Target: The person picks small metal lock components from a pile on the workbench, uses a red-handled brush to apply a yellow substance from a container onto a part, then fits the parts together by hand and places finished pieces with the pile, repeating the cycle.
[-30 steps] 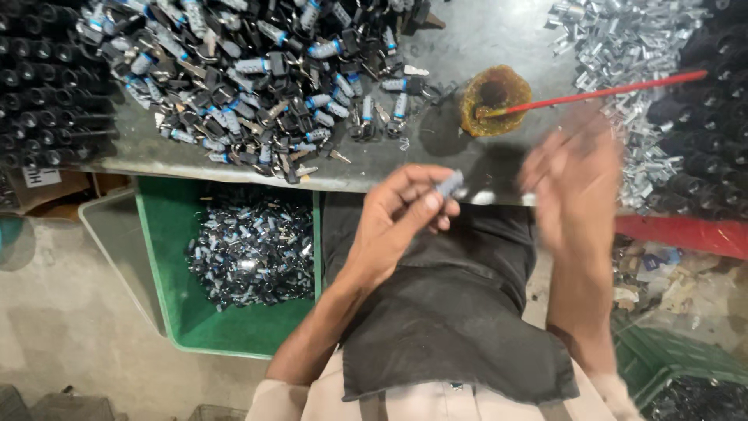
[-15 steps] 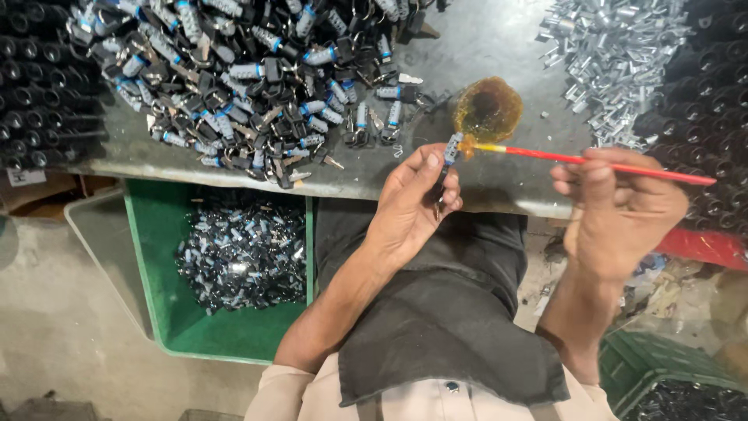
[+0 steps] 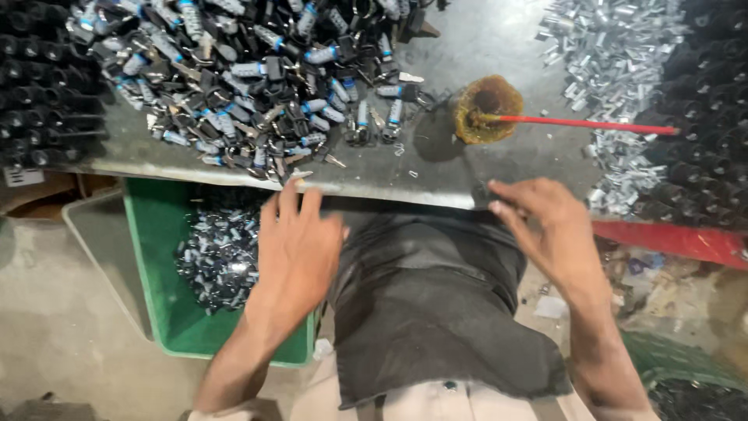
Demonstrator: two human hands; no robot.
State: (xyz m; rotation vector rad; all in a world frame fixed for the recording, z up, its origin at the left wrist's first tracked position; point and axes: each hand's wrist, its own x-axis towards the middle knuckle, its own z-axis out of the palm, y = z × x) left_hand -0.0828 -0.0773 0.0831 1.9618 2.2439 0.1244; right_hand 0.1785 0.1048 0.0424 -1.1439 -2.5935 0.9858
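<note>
Two hands empty, fingers spread: left hand above green bin of small metal parts; right hand at near bench edge. Red-handled brush rests in glue dish, far right.

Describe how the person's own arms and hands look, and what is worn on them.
Both arms are bare from the wrist up the forearm, with no sleeve in view. The left hand and the right hand are bare too: no gloves, rings, watch or wristband can be seen. Each is a five-fingered human hand. Lower down, the person wears a dark apron over light clothing.
</note>
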